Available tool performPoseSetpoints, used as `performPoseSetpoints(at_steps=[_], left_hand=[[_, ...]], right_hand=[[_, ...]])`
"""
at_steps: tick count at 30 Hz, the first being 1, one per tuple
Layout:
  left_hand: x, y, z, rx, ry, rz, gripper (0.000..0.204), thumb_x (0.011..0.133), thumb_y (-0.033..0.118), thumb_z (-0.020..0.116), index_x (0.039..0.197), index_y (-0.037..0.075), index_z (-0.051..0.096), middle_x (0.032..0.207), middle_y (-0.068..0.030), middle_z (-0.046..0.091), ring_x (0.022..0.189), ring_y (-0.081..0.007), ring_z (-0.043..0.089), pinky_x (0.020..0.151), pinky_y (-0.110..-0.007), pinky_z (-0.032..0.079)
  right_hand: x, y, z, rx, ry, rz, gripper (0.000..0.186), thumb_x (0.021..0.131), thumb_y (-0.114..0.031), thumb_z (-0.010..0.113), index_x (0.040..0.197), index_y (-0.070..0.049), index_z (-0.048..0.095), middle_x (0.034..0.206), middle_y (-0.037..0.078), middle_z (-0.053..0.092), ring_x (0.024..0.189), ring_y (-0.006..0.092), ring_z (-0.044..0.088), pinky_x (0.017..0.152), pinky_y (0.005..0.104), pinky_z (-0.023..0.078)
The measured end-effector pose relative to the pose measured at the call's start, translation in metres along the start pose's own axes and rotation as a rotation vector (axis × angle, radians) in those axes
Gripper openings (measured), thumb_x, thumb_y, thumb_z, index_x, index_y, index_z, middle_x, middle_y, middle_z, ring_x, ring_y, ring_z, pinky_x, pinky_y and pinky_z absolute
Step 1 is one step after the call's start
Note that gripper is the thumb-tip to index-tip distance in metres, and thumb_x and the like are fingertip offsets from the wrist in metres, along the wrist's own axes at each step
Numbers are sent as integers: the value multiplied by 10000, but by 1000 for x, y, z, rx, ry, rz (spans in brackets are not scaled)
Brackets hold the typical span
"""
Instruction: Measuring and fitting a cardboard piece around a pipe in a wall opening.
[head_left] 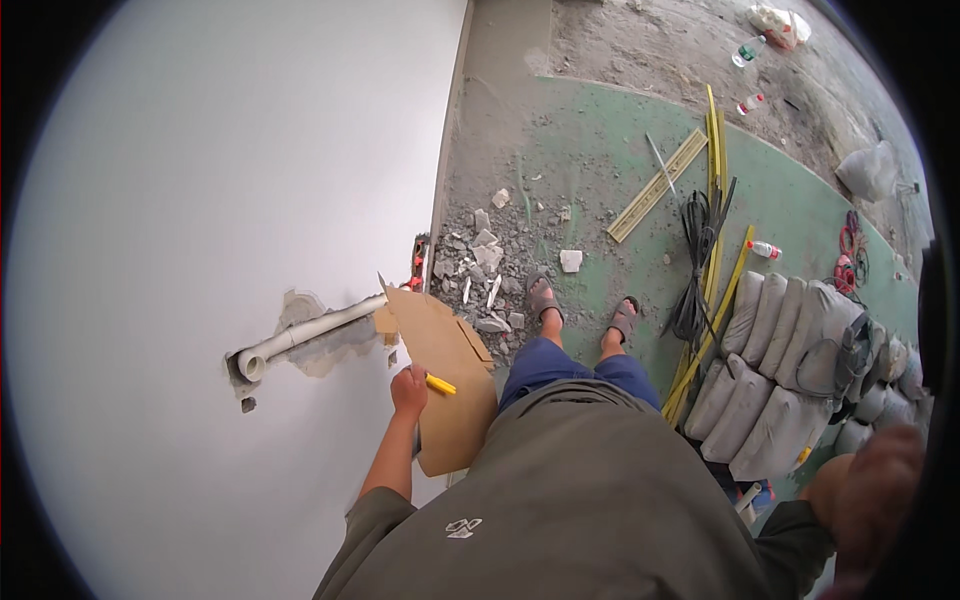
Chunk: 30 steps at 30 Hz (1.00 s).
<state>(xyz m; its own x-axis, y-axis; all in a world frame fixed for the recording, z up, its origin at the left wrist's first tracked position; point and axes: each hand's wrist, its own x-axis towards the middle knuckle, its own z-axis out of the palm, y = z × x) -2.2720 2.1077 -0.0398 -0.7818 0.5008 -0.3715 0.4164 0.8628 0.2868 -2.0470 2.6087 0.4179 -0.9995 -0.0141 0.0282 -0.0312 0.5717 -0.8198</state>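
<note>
My left hand point(409, 391) is closed around a slim yellow tool point(440, 384), whose exact kind I cannot make out. It sits at the wall-side edge of a brown cardboard sheet point(448, 345), which stands between my body and the white wall; whether the fingers also grip the sheet is unclear. Behind the sheet's far end, a white pipe point(310, 335) runs in a groove broken into the wall. My right hand point(882, 485) is raised at the far right, smeared by motion, and its fingers cannot be read.
Broken rubble point(485, 255) lies along the wall's foot, ahead of my feet. Right of them are a black cable coil point(692, 265), long yellow strips point(714, 160) and stacked grey sacks point(765, 345). Plastic bottles point(764, 250) and a white bag point(868, 170) lie farther out.
</note>
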Motion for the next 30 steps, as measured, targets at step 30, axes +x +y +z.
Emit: performPoseSetpoints(at_steps=[30], left_hand=[[29, -22, 7, -24, -222, -10, 422, 940, 317, 339, 772, 91, 654, 793, -203, 652, 755, -409, 623, 692, -496, 490]], right_hand=[[93, -29, 45, 279, -52, 590, 350, 606, -257, 715, 855, -32, 616, 664, 55, 515, 522, 187, 467, 488, 301, 352]])
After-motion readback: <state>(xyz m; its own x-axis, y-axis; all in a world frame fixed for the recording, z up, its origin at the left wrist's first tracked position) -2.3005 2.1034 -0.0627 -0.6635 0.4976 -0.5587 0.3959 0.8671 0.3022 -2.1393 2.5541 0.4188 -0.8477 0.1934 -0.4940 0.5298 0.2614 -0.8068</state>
